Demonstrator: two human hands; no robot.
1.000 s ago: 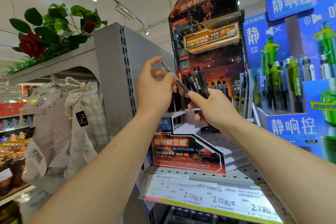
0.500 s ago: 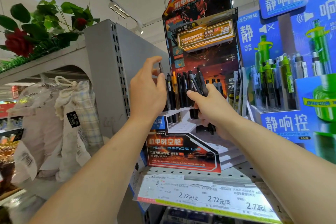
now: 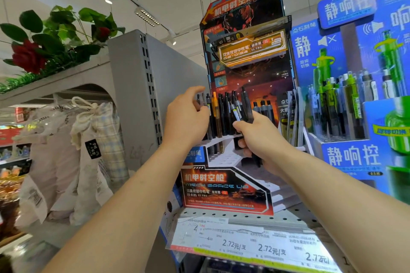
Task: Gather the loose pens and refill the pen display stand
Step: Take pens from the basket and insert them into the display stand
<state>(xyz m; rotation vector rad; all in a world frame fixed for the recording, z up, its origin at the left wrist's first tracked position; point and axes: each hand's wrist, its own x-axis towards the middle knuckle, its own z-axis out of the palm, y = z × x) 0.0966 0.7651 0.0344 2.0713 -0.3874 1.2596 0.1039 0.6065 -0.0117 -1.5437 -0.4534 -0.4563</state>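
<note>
I see the pen display stand (image 3: 226, 190) on the shelf (image 3: 244, 216), pens (image 3: 221, 115) upright in its far row, another display (image 3: 355, 157) right of it.

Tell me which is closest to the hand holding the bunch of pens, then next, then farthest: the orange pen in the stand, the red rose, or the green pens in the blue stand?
From the right hand:
1. Orange pen, just to its left, standing in the top row of the stand.
2. Green pens, off to its right in the blue display.
3. Red rose, far left, on top of the shelf unit.
</note>
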